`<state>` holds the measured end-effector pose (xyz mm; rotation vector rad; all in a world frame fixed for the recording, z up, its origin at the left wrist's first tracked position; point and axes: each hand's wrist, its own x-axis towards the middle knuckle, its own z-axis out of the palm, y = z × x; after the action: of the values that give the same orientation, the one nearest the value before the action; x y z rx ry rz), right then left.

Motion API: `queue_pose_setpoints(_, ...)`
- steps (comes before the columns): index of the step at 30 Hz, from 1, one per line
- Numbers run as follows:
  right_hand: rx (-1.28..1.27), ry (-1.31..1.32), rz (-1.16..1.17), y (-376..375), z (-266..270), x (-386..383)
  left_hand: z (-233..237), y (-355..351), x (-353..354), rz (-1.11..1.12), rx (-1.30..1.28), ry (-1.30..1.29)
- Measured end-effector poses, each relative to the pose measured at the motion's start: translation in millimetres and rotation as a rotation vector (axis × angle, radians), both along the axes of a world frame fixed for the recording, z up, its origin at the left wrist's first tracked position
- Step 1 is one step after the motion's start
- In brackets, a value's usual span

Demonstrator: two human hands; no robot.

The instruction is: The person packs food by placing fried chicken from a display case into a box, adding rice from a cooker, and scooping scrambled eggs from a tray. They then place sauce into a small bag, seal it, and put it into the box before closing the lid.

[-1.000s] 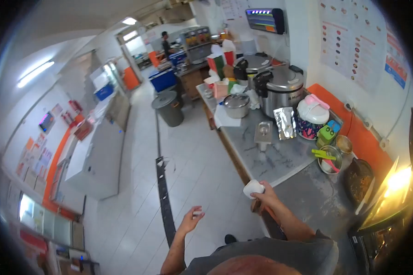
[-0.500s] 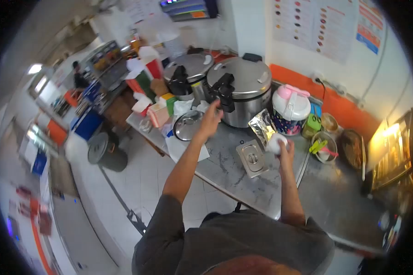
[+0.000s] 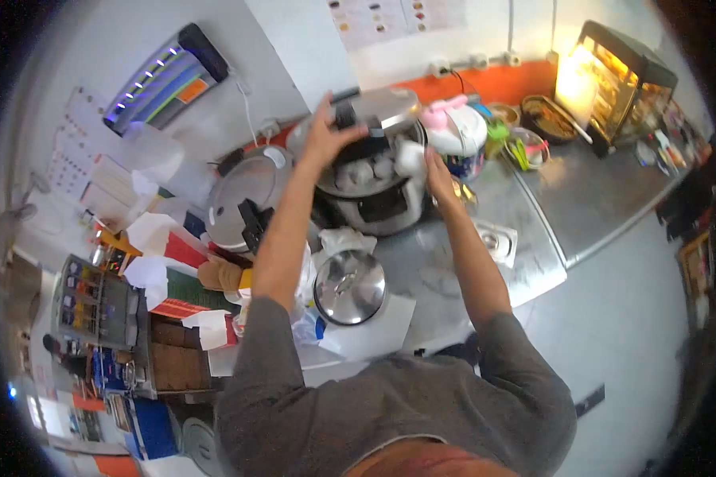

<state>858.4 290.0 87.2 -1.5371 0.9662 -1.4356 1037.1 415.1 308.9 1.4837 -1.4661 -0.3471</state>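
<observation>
My left hand is at the raised lid of a large steel cooker, its fingers at the black front handle. The lid tilts back against the far side. White, rounded, wrapped-looking lumps show inside the pot. My right hand grips a white round bundle at the cooker's right rim; its kind is blurred. Gold-silver foil lies by my right wrist. A small steel pan lid is on the counter near my right forearm.
A second cooker stands at left, with cartons beside it. A glass lid lies on white paper. Right of the open cooker are a white-and-pink rice cooker, a utensil bowl and a lit display warmer.
The large cooker's lid has gone from closed to raised under my left hand. My right hand has carried the white bundle from the counter to the pot's rim. The view has turned left.
</observation>
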Motion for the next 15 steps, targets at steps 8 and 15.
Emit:
queue_pose_setpoints(8,-0.261,-0.106,-0.427,146.4,119.9,7.8,-99.7,37.3,3.2,-0.334,0.083,0.433)
queue_pose_setpoints(15,-0.018,-0.131,-0.227,231.0,107.1,-73.3,-121.5,156.2,105.2,0.585,-0.187,-0.727)
